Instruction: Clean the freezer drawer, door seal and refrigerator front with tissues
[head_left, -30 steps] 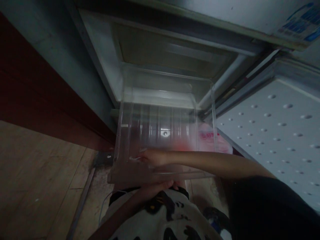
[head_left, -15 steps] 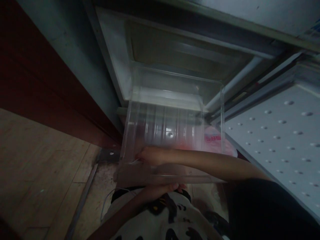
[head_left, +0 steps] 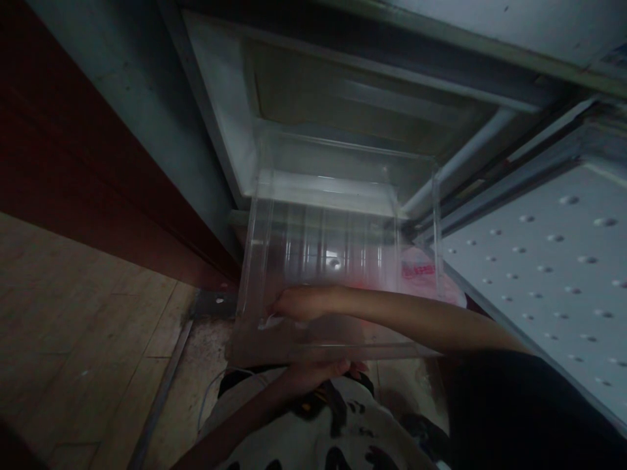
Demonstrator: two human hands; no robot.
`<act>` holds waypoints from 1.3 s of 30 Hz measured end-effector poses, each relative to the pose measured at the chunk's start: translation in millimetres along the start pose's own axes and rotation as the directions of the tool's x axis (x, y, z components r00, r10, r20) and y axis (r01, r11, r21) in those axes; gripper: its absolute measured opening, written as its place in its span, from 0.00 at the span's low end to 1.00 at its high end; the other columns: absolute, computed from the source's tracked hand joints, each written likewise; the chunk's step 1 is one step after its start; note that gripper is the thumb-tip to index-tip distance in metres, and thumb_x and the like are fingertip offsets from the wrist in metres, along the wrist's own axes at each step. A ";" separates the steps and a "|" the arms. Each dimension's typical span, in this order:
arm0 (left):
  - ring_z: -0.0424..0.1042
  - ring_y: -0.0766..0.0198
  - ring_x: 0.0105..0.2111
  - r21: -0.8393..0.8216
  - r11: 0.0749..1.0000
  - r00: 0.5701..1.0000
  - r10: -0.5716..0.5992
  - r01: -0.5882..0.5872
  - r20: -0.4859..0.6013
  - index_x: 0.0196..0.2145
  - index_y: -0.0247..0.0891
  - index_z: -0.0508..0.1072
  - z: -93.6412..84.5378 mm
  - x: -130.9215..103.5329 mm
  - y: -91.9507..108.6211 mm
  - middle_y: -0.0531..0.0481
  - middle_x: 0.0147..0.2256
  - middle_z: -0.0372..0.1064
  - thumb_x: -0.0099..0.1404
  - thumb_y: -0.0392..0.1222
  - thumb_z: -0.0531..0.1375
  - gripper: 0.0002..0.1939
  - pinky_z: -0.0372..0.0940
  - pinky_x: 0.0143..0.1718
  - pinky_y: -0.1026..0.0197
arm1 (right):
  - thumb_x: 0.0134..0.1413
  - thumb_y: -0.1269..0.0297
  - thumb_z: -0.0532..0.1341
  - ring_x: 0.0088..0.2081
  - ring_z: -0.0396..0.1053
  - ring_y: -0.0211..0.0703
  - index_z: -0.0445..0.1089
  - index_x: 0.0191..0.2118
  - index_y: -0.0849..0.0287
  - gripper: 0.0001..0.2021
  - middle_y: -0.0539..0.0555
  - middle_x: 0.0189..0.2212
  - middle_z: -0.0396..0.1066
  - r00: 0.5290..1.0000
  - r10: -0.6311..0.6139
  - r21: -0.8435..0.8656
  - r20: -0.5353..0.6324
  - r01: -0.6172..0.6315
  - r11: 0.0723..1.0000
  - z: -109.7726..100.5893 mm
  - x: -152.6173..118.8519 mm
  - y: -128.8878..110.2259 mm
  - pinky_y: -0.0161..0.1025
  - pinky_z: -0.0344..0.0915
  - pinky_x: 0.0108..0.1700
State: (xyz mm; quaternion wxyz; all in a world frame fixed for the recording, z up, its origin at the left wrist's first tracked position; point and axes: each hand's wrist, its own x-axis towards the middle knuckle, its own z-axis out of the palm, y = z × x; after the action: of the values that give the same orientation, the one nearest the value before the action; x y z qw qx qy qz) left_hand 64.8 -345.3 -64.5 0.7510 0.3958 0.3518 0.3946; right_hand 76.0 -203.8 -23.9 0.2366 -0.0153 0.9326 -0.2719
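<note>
A clear plastic fridge drawer (head_left: 394, 228) lies tilted in front of me, its far end at the open refrigerator compartment and its near end by my belly. My right hand (head_left: 301, 304) reaches inside it, closed, at the near left corner. Beneath those fingers a bit of white cloth or tissue (head_left: 271, 320) shows against the plastic; most of it is hidden. My left hand (head_left: 326, 372) is at the drawer's near edge, against my shirt, with the fingers curled at that edge. How firmly it grips there is hard to see in the dim light.
The refrigerator compartment (head_left: 220, 78) is open behind the drawer. Its white dimpled door (head_left: 543, 267) stands swung out on the right. A pink bag or basin with red print (head_left: 418, 267) sits below right. A dark red door panel (head_left: 112, 176) stands close on the left, above a tiled floor (head_left: 88, 339).
My right hand has shifted slightly within the drawer's near left corner, and the white piece under it shows a little differently. The drawer and my left hand stay almost in place.
</note>
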 end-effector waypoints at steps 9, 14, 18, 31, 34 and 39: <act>0.75 0.52 0.39 -0.004 1.000 1.000 0.025 -0.025 0.005 0.36 0.35 0.80 2.3 -0.6 6.0 0.42 0.35 0.78 0.56 0.68 0.57 0.32 0.67 0.45 0.52 | 0.63 0.77 0.52 0.49 0.72 0.44 0.68 0.53 0.67 0.16 0.62 0.50 0.73 0.998 0.000 0.215 -0.064 0.014 0.977 0.3 2.6 5.8 0.38 0.66 0.48; 0.75 0.51 0.41 -0.026 0.999 1.000 0.023 -0.022 0.021 0.38 0.35 0.80 1.3 -1.9 3.2 0.42 0.38 0.78 0.59 0.65 0.57 0.29 0.66 0.48 0.52 | 0.63 0.76 0.53 0.48 0.72 0.43 0.70 0.49 0.69 0.13 0.63 0.48 0.74 0.993 -0.007 0.319 -0.116 0.044 0.947 2.3 2.6 9.1 0.37 0.66 0.48; 0.74 0.52 0.40 -0.017 1.000 0.999 -0.011 0.012 0.034 0.38 0.35 0.80 -2.1 -4.7 0.9 0.42 0.37 0.77 0.59 0.65 0.57 0.29 0.65 0.47 0.52 | 0.62 0.77 0.54 0.49 0.71 0.40 0.71 0.47 0.66 0.12 0.61 0.48 0.74 0.979 -0.051 0.416 -0.196 0.130 0.900 0.6 1.8 14.8 0.36 0.66 0.48; 0.72 0.54 0.42 -0.114 0.988 0.994 -0.106 0.108 0.029 0.36 0.38 0.79 -6.9 -8.4 -9.8 0.46 0.36 0.76 0.58 0.63 0.58 0.25 0.62 0.50 0.54 | 0.62 0.74 0.52 0.45 0.72 0.44 0.70 0.48 0.61 0.13 0.60 0.42 0.76 0.982 -0.069 -0.129 -0.174 0.047 0.991 8.8 -6.2 11.4 0.39 0.66 0.44; 0.72 0.52 0.44 -0.086 0.988 0.991 -0.128 0.131 0.043 0.35 0.38 0.79 -8.0 -8.0 -9.7 0.46 0.37 0.76 0.57 0.65 0.58 0.26 0.62 0.50 0.52 | 0.61 0.75 0.53 0.44 0.73 0.45 0.70 0.50 0.60 0.15 0.60 0.42 0.76 0.991 -0.041 -0.165 -0.127 0.019 0.986 12.4 2.1 9.0 0.38 0.66 0.41; 0.72 0.51 0.45 -0.061 0.989 0.991 -0.132 0.134 0.026 0.35 0.38 0.79 -9.0 -7.0 -12.6 0.45 0.37 0.76 0.56 0.65 0.57 0.27 0.60 0.53 0.51 | 0.60 0.76 0.53 0.40 0.75 0.44 0.68 0.52 0.59 0.17 0.60 0.40 0.76 0.995 -0.024 -0.099 -0.093 0.014 0.995 15.6 8.8 11.4 0.36 0.66 0.34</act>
State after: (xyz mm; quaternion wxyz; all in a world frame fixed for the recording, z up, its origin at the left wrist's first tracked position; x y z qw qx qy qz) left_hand 58.1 -353.2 -77.9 0.7915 0.3518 0.3566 0.3502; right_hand 76.3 -203.4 -45.2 0.1889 -0.0230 0.9548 -0.2284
